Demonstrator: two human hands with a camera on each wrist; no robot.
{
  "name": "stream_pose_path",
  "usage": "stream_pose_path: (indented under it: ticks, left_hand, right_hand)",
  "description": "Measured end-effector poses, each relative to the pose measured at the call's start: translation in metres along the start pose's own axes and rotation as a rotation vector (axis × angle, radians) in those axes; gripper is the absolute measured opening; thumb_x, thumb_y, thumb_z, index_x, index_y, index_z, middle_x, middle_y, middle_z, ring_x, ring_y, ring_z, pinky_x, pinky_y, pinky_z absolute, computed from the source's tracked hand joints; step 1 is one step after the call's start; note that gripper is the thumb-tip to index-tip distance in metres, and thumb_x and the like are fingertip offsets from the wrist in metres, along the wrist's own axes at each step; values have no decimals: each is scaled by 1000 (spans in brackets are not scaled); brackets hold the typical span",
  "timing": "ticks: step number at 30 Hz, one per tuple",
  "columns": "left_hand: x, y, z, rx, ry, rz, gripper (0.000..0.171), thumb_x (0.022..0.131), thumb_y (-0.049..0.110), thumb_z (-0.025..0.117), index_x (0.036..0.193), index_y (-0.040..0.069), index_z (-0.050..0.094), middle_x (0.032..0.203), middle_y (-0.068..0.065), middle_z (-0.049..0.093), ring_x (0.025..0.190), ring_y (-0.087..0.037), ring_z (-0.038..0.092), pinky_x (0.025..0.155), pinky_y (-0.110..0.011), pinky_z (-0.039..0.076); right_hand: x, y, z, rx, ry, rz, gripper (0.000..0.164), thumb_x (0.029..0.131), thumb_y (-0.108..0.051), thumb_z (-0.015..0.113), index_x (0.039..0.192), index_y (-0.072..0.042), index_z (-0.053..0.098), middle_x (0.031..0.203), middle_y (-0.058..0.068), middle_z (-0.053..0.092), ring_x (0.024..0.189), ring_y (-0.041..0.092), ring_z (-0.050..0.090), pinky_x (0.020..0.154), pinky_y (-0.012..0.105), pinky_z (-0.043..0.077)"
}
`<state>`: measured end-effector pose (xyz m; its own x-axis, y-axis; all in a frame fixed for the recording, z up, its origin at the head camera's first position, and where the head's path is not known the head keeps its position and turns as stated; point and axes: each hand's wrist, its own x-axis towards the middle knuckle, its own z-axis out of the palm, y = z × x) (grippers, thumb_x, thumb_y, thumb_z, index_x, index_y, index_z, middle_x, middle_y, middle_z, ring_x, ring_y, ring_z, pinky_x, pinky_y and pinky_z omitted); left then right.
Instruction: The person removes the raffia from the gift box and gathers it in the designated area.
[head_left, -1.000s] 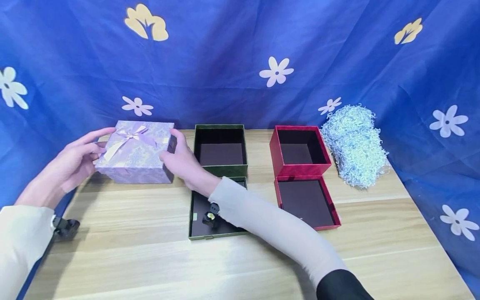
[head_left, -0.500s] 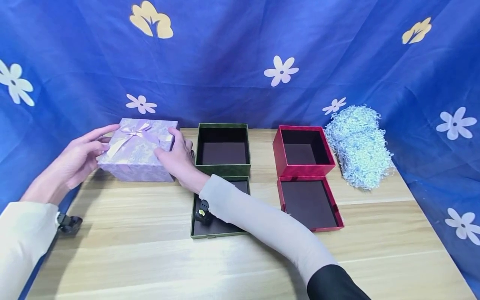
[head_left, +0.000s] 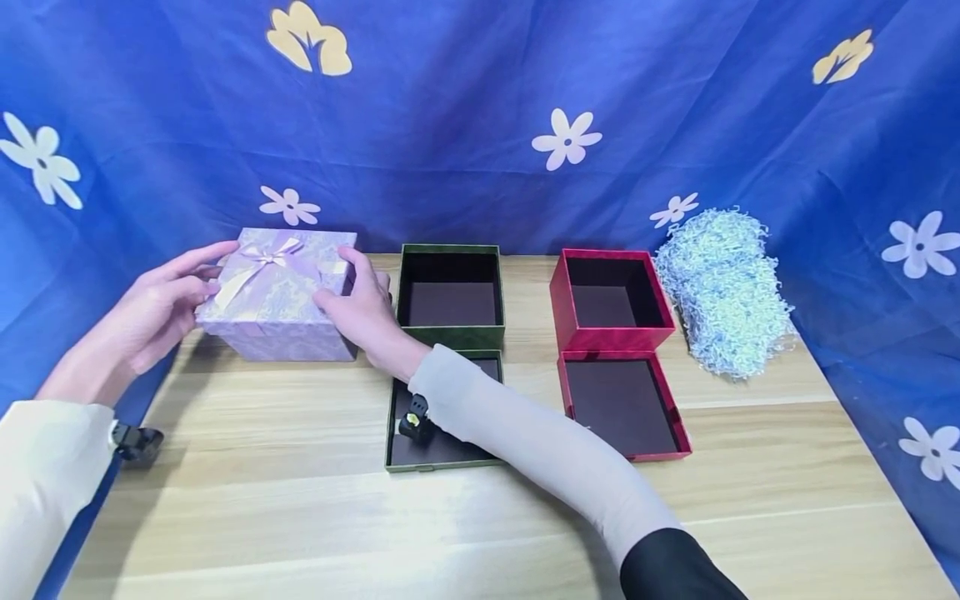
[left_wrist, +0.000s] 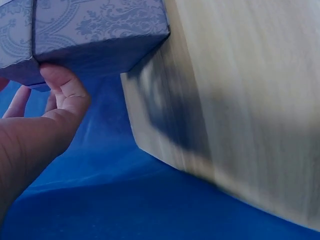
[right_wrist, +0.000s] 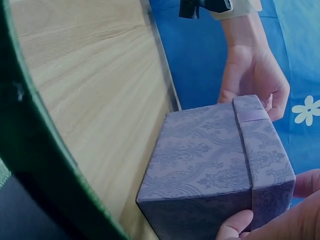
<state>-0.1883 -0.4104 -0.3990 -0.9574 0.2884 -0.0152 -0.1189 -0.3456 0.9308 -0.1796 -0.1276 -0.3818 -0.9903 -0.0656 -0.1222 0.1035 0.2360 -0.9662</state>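
Observation:
A lavender patterned gift box (head_left: 300, 342) stands at the left back of the table. Its lid (head_left: 303, 287), tied with a satin ribbon bow (head_left: 273, 252), sits over the top. My left hand (head_left: 157, 304) grips the lid's left side; in the left wrist view its thumb (left_wrist: 65, 85) meets the lower rim. At the right side, my right hand (head_left: 367, 321) holds the lid between thumb and fingers. A band of lid and the box wall below show in the right wrist view. What is inside the box is hidden.
Right of the gift box stands an uncovered green box (head_left: 450, 337), its upturned lid (head_left: 442, 469) in front. A red box (head_left: 618, 340) and its upturned lid (head_left: 622, 400) are further right. Pale blue shredded paper (head_left: 727, 292) lies at the back right; blue curtain (head_left: 450, 100) hangs behind.
The lid appears to have risen very slightly on the gift box, with both hands holding it. The whole head view has shifted a little.

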Motion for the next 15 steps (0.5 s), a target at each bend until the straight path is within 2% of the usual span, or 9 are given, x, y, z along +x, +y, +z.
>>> stream_pose_path:
  ticks: [3, 7, 9, 12, 15]
  left_hand:
    - [-1, 2, 3, 44, 16, 11, 64, 108, -19, 33, 160, 9, 56, 127, -11, 66, 101, -21, 72, 76, -30, 62]
    - [-6, 9, 9, 135, 71, 17, 62, 108, -17, 41, 161, 12, 56, 133, -8, 58, 102, -18, 68, 76, -27, 59]
    - [-10, 13, 13, 146, 87, 15, 62, 109, -16, 43, 162, 14, 55, 134, -7, 55, 100, -18, 67, 75, -26, 58]
    - [-21, 20, 16, 139, 89, 44, 63, 109, -17, 42, 164, 12, 52, 137, -8, 54, 102, -18, 68, 76, -26, 60]
    - [-36, 25, 17, 181, 109, 68, 64, 109, -18, 43, 166, 12, 49, 139, -6, 54, 104, -17, 68, 78, -25, 60]
  right_hand:
    - [0, 1, -5, 9, -22, -24, 72, 90, -12, 81, 155, -33, 57, 131, -4, 51, 104, 10, 53, 88, 25, 46]
    - [-1, 0, -12, -6, -52, -78, 75, 91, -11, 79, 159, -31, 54, 128, -3, 50, 103, 9, 55, 86, 23, 48]
    - [-2, -1, -14, -6, -62, -102, 77, 91, -11, 79, 160, -32, 52, 129, -4, 49, 103, 9, 56, 84, 23, 48]
    - [-7, -5, -16, 35, -89, -140, 81, 92, -10, 77, 164, -32, 45, 137, -4, 52, 104, 9, 58, 84, 23, 50]
    - [-12, -8, -19, 77, -107, -141, 81, 95, -11, 76, 166, -27, 40, 146, -6, 57, 105, 7, 61, 84, 22, 52]
